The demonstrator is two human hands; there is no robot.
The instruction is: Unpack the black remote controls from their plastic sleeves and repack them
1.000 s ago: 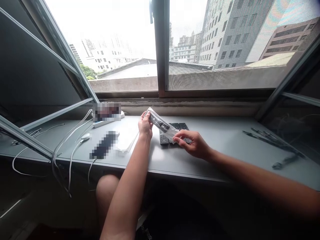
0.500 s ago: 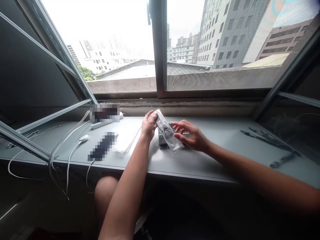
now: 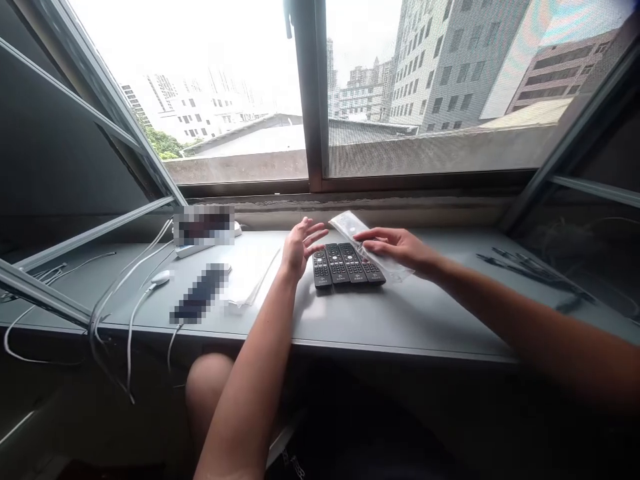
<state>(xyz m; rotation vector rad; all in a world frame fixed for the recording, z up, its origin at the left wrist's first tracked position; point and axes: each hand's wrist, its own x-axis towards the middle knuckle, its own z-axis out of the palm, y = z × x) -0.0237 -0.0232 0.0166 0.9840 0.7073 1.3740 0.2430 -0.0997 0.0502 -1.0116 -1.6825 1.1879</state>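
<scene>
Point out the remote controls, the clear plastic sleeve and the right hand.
Remote controls [image 3: 345, 265], head view, on the buttons mid-row.
Clear plastic sleeve [image 3: 347, 227], head view, on its far end.
Right hand [image 3: 397, 245], head view, on the back of the hand.

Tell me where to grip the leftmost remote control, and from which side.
Take the leftmost remote control by its near end, coming from the left. It lies flat and narrow, its right edge close against the next remote, so the free left edge and near end probably give the cleanest hold.
</scene>
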